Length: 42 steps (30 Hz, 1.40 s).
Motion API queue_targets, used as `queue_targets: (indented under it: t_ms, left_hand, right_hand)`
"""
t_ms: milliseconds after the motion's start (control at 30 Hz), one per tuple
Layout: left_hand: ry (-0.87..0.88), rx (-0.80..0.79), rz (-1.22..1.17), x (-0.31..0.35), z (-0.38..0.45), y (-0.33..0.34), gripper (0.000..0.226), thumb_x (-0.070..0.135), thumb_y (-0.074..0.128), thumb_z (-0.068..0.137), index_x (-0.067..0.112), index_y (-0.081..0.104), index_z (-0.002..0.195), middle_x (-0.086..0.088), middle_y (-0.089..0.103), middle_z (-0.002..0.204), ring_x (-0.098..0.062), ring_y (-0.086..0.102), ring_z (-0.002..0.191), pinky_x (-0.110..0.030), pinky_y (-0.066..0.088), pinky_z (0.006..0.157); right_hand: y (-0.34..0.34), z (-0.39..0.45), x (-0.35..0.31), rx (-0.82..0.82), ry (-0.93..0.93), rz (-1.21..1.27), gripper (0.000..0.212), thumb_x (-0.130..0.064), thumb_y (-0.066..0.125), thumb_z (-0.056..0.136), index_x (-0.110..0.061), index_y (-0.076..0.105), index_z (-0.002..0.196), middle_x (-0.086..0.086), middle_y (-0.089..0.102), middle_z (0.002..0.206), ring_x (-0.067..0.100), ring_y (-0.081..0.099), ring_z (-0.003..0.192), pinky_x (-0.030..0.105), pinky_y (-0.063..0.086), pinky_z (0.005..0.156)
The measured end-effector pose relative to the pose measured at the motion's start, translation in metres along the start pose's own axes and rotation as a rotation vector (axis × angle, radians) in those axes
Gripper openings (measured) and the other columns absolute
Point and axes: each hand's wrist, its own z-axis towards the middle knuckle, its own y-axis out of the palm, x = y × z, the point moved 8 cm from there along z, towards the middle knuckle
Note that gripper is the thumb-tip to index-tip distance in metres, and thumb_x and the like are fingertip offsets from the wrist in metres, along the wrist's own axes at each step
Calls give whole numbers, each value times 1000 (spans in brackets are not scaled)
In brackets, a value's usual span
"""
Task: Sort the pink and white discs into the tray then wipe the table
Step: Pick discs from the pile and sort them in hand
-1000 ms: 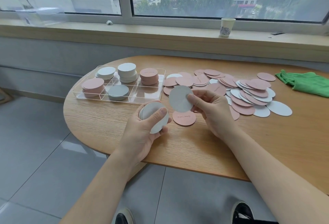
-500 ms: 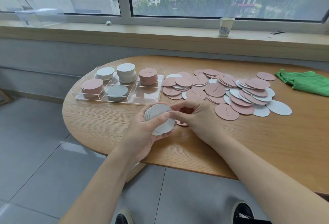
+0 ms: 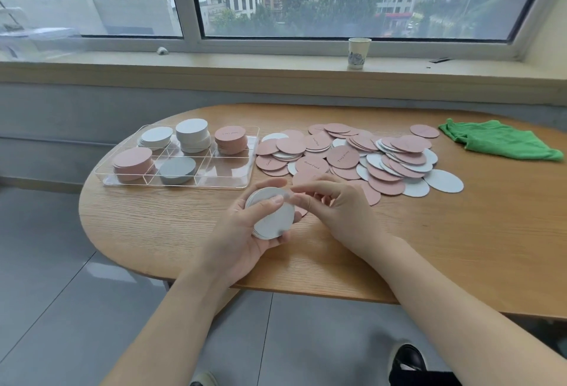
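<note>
My left hand (image 3: 245, 232) grips a small stack of white discs (image 3: 273, 217) above the table's front edge, thumb across the top disc. Just to its right, my right hand (image 3: 334, 207) hovers with curled fingers beside the stack's edge; it holds nothing I can see. A loose pile of pink and white discs (image 3: 368, 155) spreads over the table middle. The clear compartment tray (image 3: 224, 177) at the left holds stacks of pink discs (image 3: 132, 160) and white discs (image 3: 191, 134). A pink disc (image 3: 302, 211) lies partly hidden under my hands.
A green cloth (image 3: 497, 140) lies at the table's far right. A paper cup (image 3: 358, 52) stands on the window sill behind. The oval wooden table (image 3: 460, 247) has its front edge just under my forearms. A clear box (image 3: 33, 39) sits on the sill at left.
My right hand brought a white disc from in front of the pile onto the stack in my left hand, then let go and drew slightly back.
</note>
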Motion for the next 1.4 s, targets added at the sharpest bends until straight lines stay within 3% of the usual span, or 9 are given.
queue_targets:
  t_ms: [200,400,667,800,933,1033,1167,1300,1400]
  left_hand:
    - [-39,-23,36,-15,7,22,43,10,74,83,15,68,125,-22,69,114,-34,69,94,-33,54,64]
    - [-58,-52,70,-37,14,53,52,1,79,82,12,63,131,-27,68,118,-36,72,94,-36,57,63]
    - [-58,-73,91,-57,22,84,49,6,79,78,14,67,125,-21,72,108,-38,73,94,-37,59,64]
    - [-36,-55,114,-58,22,87,46,-1,75,85,12,64,128,-21,72,108,-36,73,91,-36,60,62]
    - [-30,-41,124,-58,21,88,48,2,74,82,12,64,128,-21,72,106,-36,73,90,-36,61,62]
    - [-16,-26,120,-58,21,88,53,1,81,78,13,65,127,-21,72,107,-36,73,91,-36,60,62]
    - [-2,-30,115,-60,22,94,58,2,84,77,13,63,130,-17,71,105,-33,73,92,-34,59,62]
    - [-2,-43,122,-65,24,104,62,11,86,72,14,63,130,-15,71,105,-31,73,90,-33,56,62]
    - [12,-59,128,-67,25,109,60,10,85,72,14,63,128,-12,72,99,-30,72,88,-33,56,61]
  right_hand:
    - [-94,-11,55,195,120,-290,21,-34,77,88,-18,78,102,-5,69,87,3,59,80,7,37,72]
    - [-195,-32,130,294,470,-644,37,-40,67,93,-13,71,117,14,66,118,35,51,115,36,37,96]
    - [-214,-33,152,140,691,-824,57,-62,55,93,-28,58,138,7,55,143,32,43,133,44,30,106]
    - [-216,-35,153,149,682,-726,51,-57,64,89,-33,60,134,1,59,138,28,45,132,42,29,106]
    - [-226,-42,143,291,626,-452,61,-37,84,77,-27,60,132,3,61,125,19,56,111,32,41,95]
    - [-226,-51,129,379,531,-315,44,-20,80,84,-22,65,125,1,60,121,9,59,92,24,49,83]
    - [-225,-72,104,555,417,-11,28,-16,77,88,-23,71,115,-5,68,112,10,69,92,24,56,80]
    - [-194,-72,68,416,318,282,26,-8,78,85,-12,72,110,8,71,106,5,67,85,20,54,79]
    - [-162,-70,47,293,297,422,20,-5,78,82,-13,75,100,3,73,93,12,68,84,26,55,78]
